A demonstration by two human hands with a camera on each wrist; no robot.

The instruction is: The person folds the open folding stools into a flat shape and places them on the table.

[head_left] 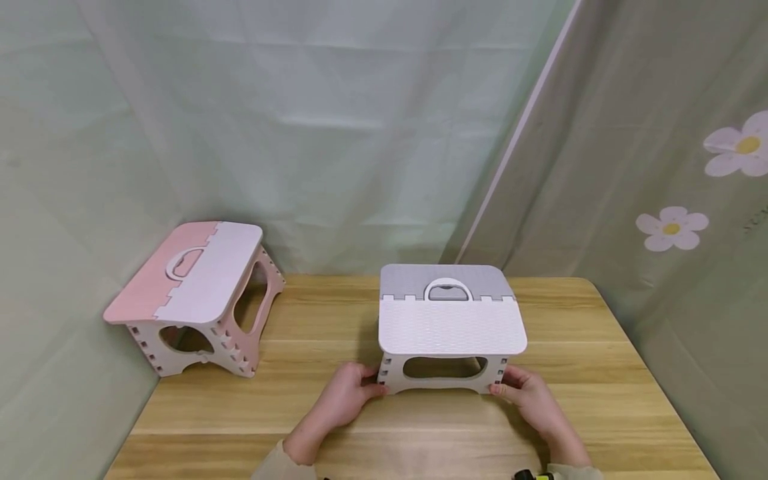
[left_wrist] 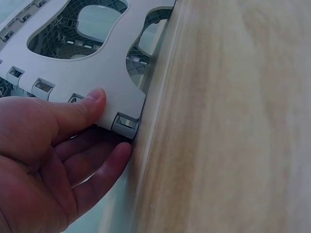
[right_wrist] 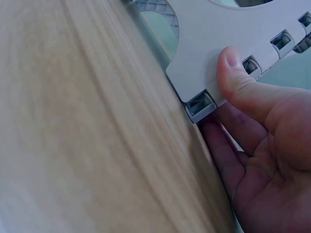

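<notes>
1. Two-handed, holding the gray-and-white stool upright on the wooden table, right of center in the head frame.
2. Pinching its lower left front corner with the left hand, with thumb on the outer face and fingers curved loosely behind.
3. Pinching the lower right front corner likewise with the right hand.
4. Losing several fingertips behind the stool in both wrist frames; not telling how firmly they are touching the back.
5. Cutting off the stool at the upper edges of the wrist frames, and a black-and-yellow wrist item at the head frame's bottom edge.
6. Making out faint marks, perhaps lettering too small for reading, on the curtain at far right.
7. Seeing a ripple-textured seat with interlocking tabs, an arched handle, rounded cutouts and lattice ribbing.
8. Seeing also a matching-shaped pink-and-white stool at left and printed flowers at right.
</notes>
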